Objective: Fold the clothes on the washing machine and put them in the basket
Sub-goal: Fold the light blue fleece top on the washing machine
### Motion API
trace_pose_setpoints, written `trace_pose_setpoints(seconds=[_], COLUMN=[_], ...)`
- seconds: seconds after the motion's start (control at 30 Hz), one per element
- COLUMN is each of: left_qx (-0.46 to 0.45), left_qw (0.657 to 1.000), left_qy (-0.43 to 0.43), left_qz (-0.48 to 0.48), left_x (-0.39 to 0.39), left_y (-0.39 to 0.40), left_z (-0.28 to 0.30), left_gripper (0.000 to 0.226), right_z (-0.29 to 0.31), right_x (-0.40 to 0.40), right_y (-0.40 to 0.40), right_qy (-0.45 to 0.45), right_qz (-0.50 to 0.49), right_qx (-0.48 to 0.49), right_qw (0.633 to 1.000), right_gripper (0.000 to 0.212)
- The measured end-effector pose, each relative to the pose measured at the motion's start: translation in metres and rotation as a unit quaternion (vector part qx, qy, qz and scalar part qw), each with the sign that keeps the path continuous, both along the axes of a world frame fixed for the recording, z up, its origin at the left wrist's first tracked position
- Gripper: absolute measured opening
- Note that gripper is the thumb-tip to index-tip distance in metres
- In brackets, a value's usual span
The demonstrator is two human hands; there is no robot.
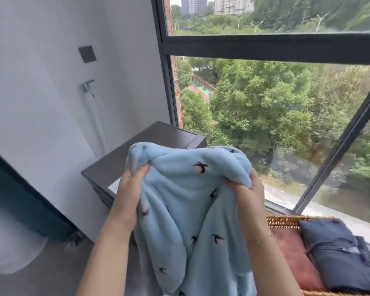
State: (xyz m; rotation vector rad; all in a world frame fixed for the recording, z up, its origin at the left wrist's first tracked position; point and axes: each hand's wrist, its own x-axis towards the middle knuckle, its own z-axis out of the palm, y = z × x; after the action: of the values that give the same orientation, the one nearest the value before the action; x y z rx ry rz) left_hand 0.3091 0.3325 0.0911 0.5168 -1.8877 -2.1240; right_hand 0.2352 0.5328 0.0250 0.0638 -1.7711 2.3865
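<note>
A light blue fleece garment (186,201) with small dark bird prints hangs in the air in front of me. My left hand (129,189) grips its upper left edge and my right hand (247,189) grips its upper right edge, both with fingers curled into the fabric. Behind it stands the dark grey washing machine (137,150), its top partly hidden by the garment. At the lower right sits a woven wicker basket (282,221) that holds a folded navy garment (338,255) and a folded dark red one (293,257).
A white wall with a tap (88,86) and a dark switch plate (87,54) rises on the left. A large dark-framed window (265,48) fills the right, over trees. Something white and blurred (11,242) stands on the grey floor at the lower left.
</note>
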Motion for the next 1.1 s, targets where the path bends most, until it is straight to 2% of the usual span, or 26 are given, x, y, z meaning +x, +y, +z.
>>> trace_pose_setpoints(seconds=[0.1,0.17,0.37,0.5,0.67,0.8,0.9,1.03,1.1], left_qx=[0.050,0.071,0.080,0.119,0.143,0.149,0.155,0.156,0.160], left_qw=[0.999,0.997,0.996,0.990,0.982,0.973,0.964,0.952,0.939], left_qy=[-0.003,-0.003,0.022,0.061,0.081,0.079,0.093,0.109,0.110], left_qz=[-0.004,-0.011,0.006,0.047,0.091,0.157,0.194,0.241,0.283], left_x=[-0.052,-0.080,-0.150,-0.194,-0.238,-0.272,-0.285,-0.292,-0.292], left_y=[-0.001,-0.005,-0.020,-0.047,-0.082,-0.140,-0.187,-0.249,-0.279], left_z=[0.005,0.005,0.009,0.002,-0.010,-0.021,-0.020,-0.027,-0.040], left_gripper=[0.036,0.040,0.038,0.041,0.031,0.033,0.036,0.041,0.041], right_z=[0.008,0.012,0.021,0.032,0.036,0.049,0.068,0.085,0.080], right_x=[-0.057,-0.091,-0.198,-0.256,-0.312,-0.356,-0.381,-0.404,-0.414], right_y=[-0.002,-0.007,-0.040,-0.082,-0.144,-0.230,-0.303,-0.412,-0.465], right_qy=[0.003,0.013,0.042,0.078,0.098,0.127,0.160,0.181,0.193], right_qz=[0.016,0.004,-0.033,-0.026,-0.047,-0.034,-0.010,0.079,0.145], right_qx=[-0.020,-0.001,0.075,0.095,0.091,0.052,0.047,0.047,0.100], right_qw=[1.000,1.000,0.996,0.992,0.990,0.990,0.986,0.979,0.965], right_gripper=[0.033,0.033,0.025,0.028,0.026,0.033,0.027,0.019,0.016])
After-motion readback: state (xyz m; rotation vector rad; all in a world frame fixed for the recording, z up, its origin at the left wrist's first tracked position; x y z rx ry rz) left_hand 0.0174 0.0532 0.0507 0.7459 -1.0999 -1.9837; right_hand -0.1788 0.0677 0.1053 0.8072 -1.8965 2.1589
